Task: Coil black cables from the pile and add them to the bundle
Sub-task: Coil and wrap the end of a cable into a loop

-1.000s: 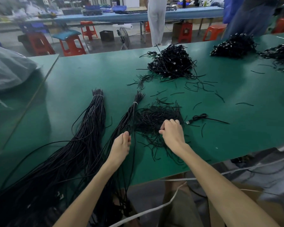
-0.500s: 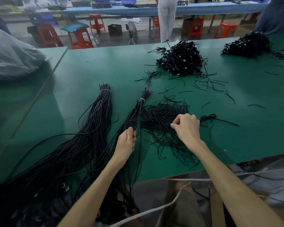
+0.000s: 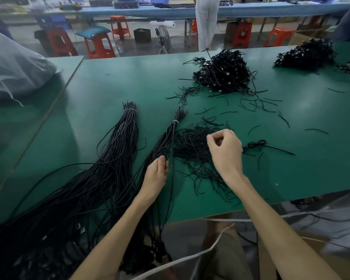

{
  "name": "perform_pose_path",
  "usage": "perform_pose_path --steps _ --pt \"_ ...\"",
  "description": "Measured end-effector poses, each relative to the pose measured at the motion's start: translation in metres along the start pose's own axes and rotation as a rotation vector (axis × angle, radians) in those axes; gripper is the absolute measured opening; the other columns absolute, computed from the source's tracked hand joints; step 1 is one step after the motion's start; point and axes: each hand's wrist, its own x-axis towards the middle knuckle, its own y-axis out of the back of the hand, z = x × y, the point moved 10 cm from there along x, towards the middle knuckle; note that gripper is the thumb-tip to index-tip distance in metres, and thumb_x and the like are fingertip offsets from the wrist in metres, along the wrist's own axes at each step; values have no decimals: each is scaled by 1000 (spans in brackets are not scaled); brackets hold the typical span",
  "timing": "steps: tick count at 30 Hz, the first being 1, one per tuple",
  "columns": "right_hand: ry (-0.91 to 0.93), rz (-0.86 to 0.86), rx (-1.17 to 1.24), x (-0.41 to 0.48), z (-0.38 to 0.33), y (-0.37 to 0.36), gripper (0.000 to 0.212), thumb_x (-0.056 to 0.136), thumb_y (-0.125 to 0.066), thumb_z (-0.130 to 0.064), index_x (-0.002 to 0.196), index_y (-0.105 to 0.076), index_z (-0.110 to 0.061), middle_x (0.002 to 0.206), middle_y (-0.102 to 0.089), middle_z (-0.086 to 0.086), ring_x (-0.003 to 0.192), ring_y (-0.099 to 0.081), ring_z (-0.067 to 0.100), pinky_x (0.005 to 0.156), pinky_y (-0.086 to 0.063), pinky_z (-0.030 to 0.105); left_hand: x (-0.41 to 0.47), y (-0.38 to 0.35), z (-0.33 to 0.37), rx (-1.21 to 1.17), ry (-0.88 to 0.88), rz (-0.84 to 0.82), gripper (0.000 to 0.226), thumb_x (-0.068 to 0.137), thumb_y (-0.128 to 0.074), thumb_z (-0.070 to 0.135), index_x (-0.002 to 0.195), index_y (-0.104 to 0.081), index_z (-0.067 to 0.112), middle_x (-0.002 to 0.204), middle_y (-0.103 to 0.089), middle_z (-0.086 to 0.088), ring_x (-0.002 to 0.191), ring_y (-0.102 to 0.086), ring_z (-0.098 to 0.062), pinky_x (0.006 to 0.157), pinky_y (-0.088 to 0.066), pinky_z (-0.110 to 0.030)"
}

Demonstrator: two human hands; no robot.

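- The bundle is gripped by the left hand
- The right hand is curled over the pile; any pinched strand cannot be made out

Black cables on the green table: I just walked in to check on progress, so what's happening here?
A person is sorting cables at the green table. Their left hand grips the thinner tied bundle partway along, beside a thicker tied bundle. Their right hand hovers with curled fingers over the loose pile of short black strands; whether it pinches one is too fine to tell. A heap of coiled cables sits farther back.
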Motion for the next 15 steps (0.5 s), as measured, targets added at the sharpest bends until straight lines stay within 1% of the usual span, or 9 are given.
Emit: perform_pose_path --steps 2,3,4,5,7,10,11,12,15 --pt "-102 -113 250 -15 -4 -22 10 92 -70 -30 91 -68 -20 85 -69 -7 76 -65 5 69 -50 17 0 0 1 -7 -8 -3 38 113 -31 35 85 -42 11 61 -31 10 47 -23 -5 43 -23 -19" --pt "-164 -190 350 -26 -5 -38 10 91 -73 -29 91 -71 -19 80 -71 -6 70 -66 1 66 -49 15 0 0 1 -15 -10 -4 38 113 -31 35 85 -42 11 61 -30 10 47 -22 -5 42 -22 -19" --pt "-222 -246 415 -39 -5 -53 11 90 -74 -28 91 -72 -17 76 -71 -4 63 -65 -1 64 -48 16 0 0 1 -23 -11 -3 39 113 -31 35 85 -42 11 61 -30 10 47 -22 -5 42 -22 -19" --pt "-270 -271 462 -50 -5 -64 12 91 -74 -26 91 -72 -14 73 -70 -2 59 -62 -1 64 -47 19 0 0 1 -32 -11 0 39 112 -31 36 85 -43 11 60 -31 11 47 -23 -5 42 -22 -19" --pt "-355 -260 609 -66 -4 -76 14 93 -73 -23 92 -73 -8 68 -66 0 56 -58 4 64 -46 23 0 1 1 -50 -4 5 40 112 -31 37 84 -44 12 58 -33 12 46 -24 -5 42 -23 -20" --pt "-425 -261 890 -76 -9 -85 17 94 -72 -19 92 -72 -2 65 -61 5 58 -52 12 57 -46 22 -1 2 3 -86 -3 7 41 113 -30 37 81 -43 14 57 -33 11 46 -25 -6 42 -20 -24" --pt "-419 -273 897 -78 -11 -88 16 94 -71 -18 92 -72 -2 65 -60 5 57 -52 12 56 -45 22 -1 2 3 -87 -6 7 41 113 -30 37 81 -43 14 57 -33 11 46 -25 -6 42 -20 -25" --pt "-407 -281 850 -79 -11 -90 16 94 -72 -18 91 -72 -3 63 -61 4 56 -53 11 56 -45 21 -1 2 3 -79 -12 8 41 113 -30 37 81 -42 14 57 -33 11 46 -25 -7 42 -21 -25" --pt "-433 -259 640 -82 2 -97 12 94 -71 -21 92 -71 -9 64 -64 0 53 -56 5 61 -46 22 0 3 1 -59 -19 2 42 112 -33 38 79 -42 15 57 -34 12 47 -25 -7 42 -23 -23"
